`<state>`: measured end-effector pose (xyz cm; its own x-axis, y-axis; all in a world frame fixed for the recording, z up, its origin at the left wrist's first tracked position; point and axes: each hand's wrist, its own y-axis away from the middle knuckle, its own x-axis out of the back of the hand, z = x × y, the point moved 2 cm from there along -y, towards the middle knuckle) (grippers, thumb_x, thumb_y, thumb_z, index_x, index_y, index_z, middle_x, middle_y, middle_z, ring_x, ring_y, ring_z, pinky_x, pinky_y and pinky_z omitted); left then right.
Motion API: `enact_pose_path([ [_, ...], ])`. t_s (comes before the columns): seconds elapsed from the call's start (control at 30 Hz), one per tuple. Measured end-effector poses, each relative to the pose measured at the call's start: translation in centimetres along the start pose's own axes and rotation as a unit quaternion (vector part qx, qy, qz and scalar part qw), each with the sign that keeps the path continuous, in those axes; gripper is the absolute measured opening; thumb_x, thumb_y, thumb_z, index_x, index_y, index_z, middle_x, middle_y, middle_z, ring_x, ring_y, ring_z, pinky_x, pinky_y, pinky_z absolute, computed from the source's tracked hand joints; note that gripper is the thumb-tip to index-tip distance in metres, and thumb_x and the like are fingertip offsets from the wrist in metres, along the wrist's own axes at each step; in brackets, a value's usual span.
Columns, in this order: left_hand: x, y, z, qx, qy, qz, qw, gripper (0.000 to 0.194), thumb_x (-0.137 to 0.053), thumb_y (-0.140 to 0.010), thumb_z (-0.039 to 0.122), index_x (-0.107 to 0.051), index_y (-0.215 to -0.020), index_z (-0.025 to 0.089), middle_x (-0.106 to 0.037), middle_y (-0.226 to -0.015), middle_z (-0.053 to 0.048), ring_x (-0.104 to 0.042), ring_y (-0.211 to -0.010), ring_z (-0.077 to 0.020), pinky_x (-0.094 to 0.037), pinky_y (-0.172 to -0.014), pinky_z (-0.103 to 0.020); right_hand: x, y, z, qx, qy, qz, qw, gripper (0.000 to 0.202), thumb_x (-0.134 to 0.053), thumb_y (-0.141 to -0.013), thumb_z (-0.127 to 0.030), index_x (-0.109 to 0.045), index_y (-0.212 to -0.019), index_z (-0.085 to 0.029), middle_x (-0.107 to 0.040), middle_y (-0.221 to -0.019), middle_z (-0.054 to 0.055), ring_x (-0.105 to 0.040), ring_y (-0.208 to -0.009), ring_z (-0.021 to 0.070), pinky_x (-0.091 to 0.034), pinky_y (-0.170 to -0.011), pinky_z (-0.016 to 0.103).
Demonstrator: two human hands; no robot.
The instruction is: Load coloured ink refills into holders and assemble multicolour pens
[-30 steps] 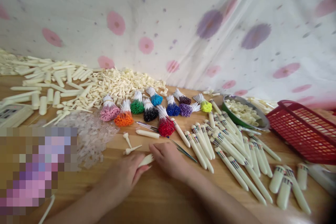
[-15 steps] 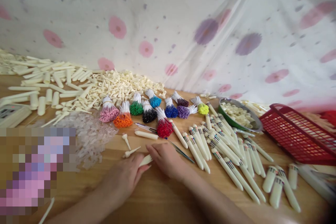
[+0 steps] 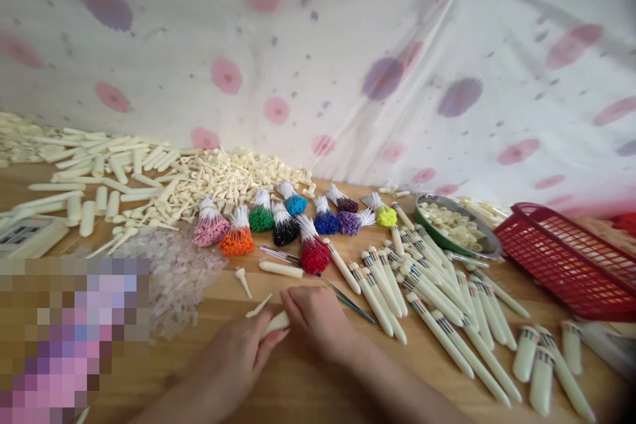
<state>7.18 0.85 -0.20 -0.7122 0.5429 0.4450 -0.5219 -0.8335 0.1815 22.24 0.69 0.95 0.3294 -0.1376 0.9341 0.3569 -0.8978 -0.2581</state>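
Note:
Low in the middle of the view, my left hand (image 3: 241, 344) is closed around a cream pen barrel (image 3: 277, 323). My right hand (image 3: 318, 321) is curled over the barrel's right end, fingers bent, so that end is hidden. Just beyond my hands lie two small cream pointed pieces, one standing clear (image 3: 243, 280) and one close to my left fingers (image 3: 259, 306). A loose cream barrel (image 3: 281, 269) and a few thin refills (image 3: 278, 254) rest behind them. Tweezers (image 3: 350, 301) lie right of my right hand, near a bundle of red-tipped refills (image 3: 314, 252).
Banded refill bundles in several colours stand in rows, such as the orange one (image 3: 237, 238). Assembled multicolour pens (image 3: 437, 291) cover the right side. Behind them are a green-sided metal bowl (image 3: 450, 248) and a red basket (image 3: 561, 271). Clear small pieces (image 3: 169, 271) and cream parts (image 3: 238, 175) heap leftward.
The camera view has tilted slightly, so the table sits lower in the picture. Both hands keep hold of the barrel in nearly the same pose.

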Motion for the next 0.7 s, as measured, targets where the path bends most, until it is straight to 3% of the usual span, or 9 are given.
enact_pose_path([
  [0.07,0.1,0.1,0.4,0.082,0.084,-0.059,0.991,0.041,-0.039,-0.076,0.061,-0.052,-0.079,0.022,-0.048,-0.061,0.002,-0.044,-0.053,-0.0133,-0.034,-0.049,-0.022,0.7,0.1,0.0,0.061,-0.014,0.019,0.998,0.044,-0.028,-0.095,-0.03,-0.056,-0.064,-0.017,-0.058,-0.059,0.002,-0.048,-0.054,0.0117,-0.028,-0.053,0.023],
  [0.13,-0.2,0.3,0.5,0.223,0.201,-0.178,0.937,0.054,-0.033,-0.068,0.074,-0.045,-0.071,0.022,-0.028,-0.05,0.009,-0.02,-0.04,-0.0076,-0.016,-0.038,-0.018,1.1,0.2,-0.2,0.122,-0.026,0.059,0.99,0.049,-0.023,-0.096,-0.034,-0.055,-0.064,-0.016,-0.056,-0.059,0.003,-0.047,-0.056,0.0131,-0.029,-0.055,0.024],
  [0.17,-0.5,0.4,0.5,0.255,0.242,-0.222,0.91,0.057,-0.035,-0.063,0.078,-0.042,-0.07,0.022,-0.024,-0.049,0.011,-0.012,-0.039,-0.0062,-0.011,-0.038,-0.017,1.2,0.2,-0.3,0.136,-0.03,0.078,0.987,0.051,-0.021,-0.096,-0.033,-0.054,-0.062,-0.016,-0.054,-0.056,0.003,-0.045,-0.054,0.0131,-0.028,-0.054,0.025],
  [0.2,-0.7,0.4,0.3,0.264,0.261,-0.225,0.901,0.06,-0.036,-0.058,0.081,-0.039,-0.068,0.022,-0.022,-0.048,0.012,-0.009,-0.04,-0.0055,-0.008,-0.037,-0.017,1.2,0.3,-0.5,0.133,-0.032,0.089,0.987,0.051,-0.019,-0.096,-0.03,-0.052,-0.059,-0.016,-0.052,-0.053,0.002,-0.043,-0.051,0.0125,-0.027,-0.053,0.025],
  [0.3,-1.2,0.2,-0.6,0.213,0.227,-0.182,0.933,0.064,-0.035,-0.054,0.085,-0.039,-0.066,0.022,-0.026,-0.047,0.012,-0.016,-0.038,-0.0054,-0.012,-0.035,-0.017,0.5,0.1,-0.8,0.073,-0.029,0.045,0.996,0.049,-0.021,-0.095,-0.024,-0.049,-0.057,-0.016,-0.051,-0.05,0.001,-0.041,-0.045,0.01,-0.025,-0.051,0.024],
  [0.4,-1.2,0.5,-1.1,0.118,0.148,-0.104,0.976,0.054,-0.03,-0.075,0.071,-0.05,-0.075,0.02,-0.035,-0.049,0.008,-0.028,-0.04,-0.0079,-0.023,-0.037,-0.018,0.0,0.0,-1.1,0.02,-0.016,-0.033,0.999,0.042,-0.029,-0.093,-0.021,-0.051,-0.058,-0.016,-0.055,-0.052,0.0,-0.045,-0.046,0.0088,-0.026,-0.051,0.023],
  [0.47,-0.7,0.8,-0.8,0.03,0.077,-0.039,0.996,0.042,-0.03,-0.085,0.055,-0.056,-0.087,0.021,-0.052,-0.058,0.003,-0.047,-0.051,-0.0122,-0.037,-0.048,-0.021,0.0,-0.2,-1.2,0.001,-0.008,-0.061,0.998,0.038,-0.034,-0.092,-0.019,-0.053,-0.059,-0.016,-0.058,-0.054,0.0,-0.048,-0.047,0.0086,-0.026,-0.052,0.022],
  [0.57,-0.1,1.2,-0.3,-0.036,-0.038,0.001,0.999,0.035,-0.03,-0.09,0.04,-0.058,-0.101,0.023,-0.068,-0.082,-0.006,-0.063,-0.078,-0.0215,-0.045,-0.071,-0.03,0.3,-0.7,-1.4,-0.02,0.008,-0.092,0.996,0.035,-0.038,-0.091,-0.018,-0.057,-0.063,-0.015,-0.063,-0.058,0.002,-0.053,-0.05,0.0091,-0.027,-0.052,0.022],
  [0.7,-0.1,1.0,-0.9,-0.03,-0.174,0.049,0.983,0.037,-0.029,-0.09,0.035,-0.059,-0.104,0.02,-0.072,-0.088,-0.012,-0.067,-0.081,-0.0276,-0.048,-0.07,-0.034,0.6,-1.7,-1.7,-0.053,0.04,-0.131,0.989,0.034,-0.038,-0.092,-0.02,-0.063,-0.069,-0.015,-0.068,-0.065,0.005,-0.06,-0.055,0.0113,-0.03,-0.053,0.022],
])
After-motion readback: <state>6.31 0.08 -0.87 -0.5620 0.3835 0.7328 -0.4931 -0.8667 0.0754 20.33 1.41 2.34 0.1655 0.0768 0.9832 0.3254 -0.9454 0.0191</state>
